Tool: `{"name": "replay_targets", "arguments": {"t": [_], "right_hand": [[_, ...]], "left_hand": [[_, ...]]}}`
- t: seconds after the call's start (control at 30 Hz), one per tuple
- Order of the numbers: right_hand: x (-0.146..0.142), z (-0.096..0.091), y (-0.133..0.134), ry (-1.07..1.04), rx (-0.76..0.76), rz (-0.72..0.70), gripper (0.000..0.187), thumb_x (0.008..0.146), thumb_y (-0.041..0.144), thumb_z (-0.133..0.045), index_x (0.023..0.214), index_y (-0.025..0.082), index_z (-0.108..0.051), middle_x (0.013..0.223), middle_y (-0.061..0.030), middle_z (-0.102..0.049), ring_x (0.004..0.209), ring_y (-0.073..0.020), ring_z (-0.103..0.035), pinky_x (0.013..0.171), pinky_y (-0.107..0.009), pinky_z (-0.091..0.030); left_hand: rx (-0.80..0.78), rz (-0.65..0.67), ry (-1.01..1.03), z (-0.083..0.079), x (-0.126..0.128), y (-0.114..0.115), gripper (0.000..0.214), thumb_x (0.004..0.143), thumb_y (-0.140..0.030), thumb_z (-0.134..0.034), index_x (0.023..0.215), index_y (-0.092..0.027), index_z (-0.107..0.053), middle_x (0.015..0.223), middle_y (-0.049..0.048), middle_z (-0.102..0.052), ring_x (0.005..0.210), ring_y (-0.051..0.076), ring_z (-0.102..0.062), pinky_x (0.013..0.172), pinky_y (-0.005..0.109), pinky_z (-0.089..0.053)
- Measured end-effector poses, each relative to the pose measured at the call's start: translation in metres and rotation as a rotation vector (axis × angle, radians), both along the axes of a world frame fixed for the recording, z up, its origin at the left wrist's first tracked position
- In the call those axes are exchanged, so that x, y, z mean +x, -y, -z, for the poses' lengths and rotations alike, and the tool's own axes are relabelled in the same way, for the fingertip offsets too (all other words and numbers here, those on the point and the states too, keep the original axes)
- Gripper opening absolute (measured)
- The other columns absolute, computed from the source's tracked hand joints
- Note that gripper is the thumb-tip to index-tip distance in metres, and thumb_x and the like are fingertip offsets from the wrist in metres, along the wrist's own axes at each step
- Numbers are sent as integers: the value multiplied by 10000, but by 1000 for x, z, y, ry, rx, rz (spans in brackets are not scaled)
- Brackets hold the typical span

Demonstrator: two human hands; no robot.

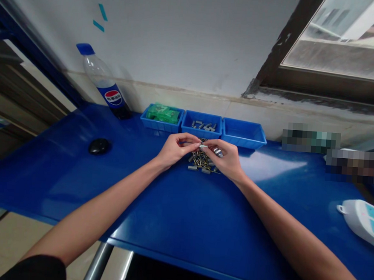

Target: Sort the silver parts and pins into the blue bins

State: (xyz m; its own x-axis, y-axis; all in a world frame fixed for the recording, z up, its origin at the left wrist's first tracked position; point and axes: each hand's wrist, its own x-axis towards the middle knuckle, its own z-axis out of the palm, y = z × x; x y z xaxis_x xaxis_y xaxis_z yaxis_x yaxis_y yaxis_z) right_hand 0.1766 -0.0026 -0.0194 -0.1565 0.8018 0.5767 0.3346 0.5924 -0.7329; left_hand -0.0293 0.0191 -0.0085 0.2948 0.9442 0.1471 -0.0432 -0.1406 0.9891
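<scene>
My left hand (173, 149) and my right hand (226, 157) meet over a pile of small metal parts. Between their fingertips is a small pale metal cylinder (203, 146), with my right thumb and fingers closed on it. My left fingers are pinched together at its left end; whatever else they hold is too small to tell. Beneath my hands lies the pile of thin brass-coloured pins (201, 160) mixed with short grey cylinders (192, 168), partly covered by my fingers.
Three blue bins stand along the wall: the left bin (157, 125) has green packets (163, 112), the middle bin (200, 131) several grey cylinders, the right bin (244, 140) nothing visible. A cola bottle (113, 95), black mouse (99, 146) and white power strip (357, 218) rest on the blue table (181, 225).
</scene>
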Motion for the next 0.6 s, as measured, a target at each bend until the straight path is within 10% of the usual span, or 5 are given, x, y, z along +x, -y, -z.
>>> {"name": "replay_targets", "arguments": {"t": [0.2,0.4,0.6], "right_hand": [[1,-1,-14,-164,-217,1,223,843,420,-819,960,231,-797,832,-35,-764,720,-184,-705,709,-358,-616],[-4,-10,-14,-263,-207,-101,536,914,352,-733,1433,339,-596,1404,-58,-686,1197,-254,-708,1056,-485,-580],[5,2,-6,-160,-102,111,328,955,287,-646,1282,269,-658,1123,-61,-782,1058,-245,-738,970,-470,-577]], "left_hand": [[262,-151,-345,-1,-8,-2,156,893,-295,-713,957,-172,-784,937,67,-806,842,199,-752,816,337,-599],[452,-153,-542,0,-12,0,132,895,-194,-651,958,-181,-767,937,45,-795,816,173,-726,785,305,-569],[562,-28,-604,0,-15,0,133,857,-209,-696,980,-187,-745,911,38,-752,837,176,-698,824,327,-547]]}}
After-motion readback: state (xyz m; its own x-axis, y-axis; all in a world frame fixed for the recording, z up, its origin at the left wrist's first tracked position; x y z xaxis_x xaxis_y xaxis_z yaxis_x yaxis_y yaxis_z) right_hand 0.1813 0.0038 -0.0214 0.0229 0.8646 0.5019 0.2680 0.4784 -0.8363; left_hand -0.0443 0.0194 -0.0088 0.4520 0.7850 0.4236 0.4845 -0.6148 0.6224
